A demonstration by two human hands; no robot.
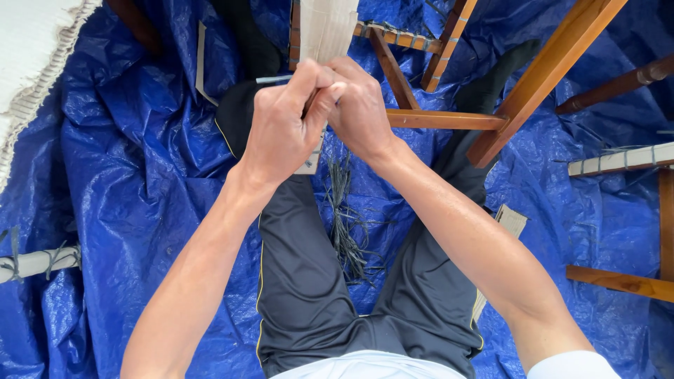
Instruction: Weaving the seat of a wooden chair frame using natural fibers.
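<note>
The person sits on a blue tarpaulin (126,175) with the legs spread, and a wooden chair frame (449,119) lies on its side between the feet. Both hands meet just at the near side of this frame. The left hand (281,130) is closed into a tight pinch, thumb against the forefinger, and the right hand (361,105) is closed as well, touching the left one; together they grip something thin at the lower end of a pale woven strip (326,28) that goes up to the frame. What exactly is pinched, a strand or a small tool, cannot be told, because the fingers hide it.

As a judgement, the weaving on the frame is only partly done: the pale strip covers a narrow part, while the rails to the right of it show bare wood with only some cord wrappings (400,35). A bundle of loose dark strands (344,224) lies on the tarpaulin below the frame, between the thighs, so material is still unused. Other wooden parts (618,165) lie to the right of the frame, also not covered
</note>
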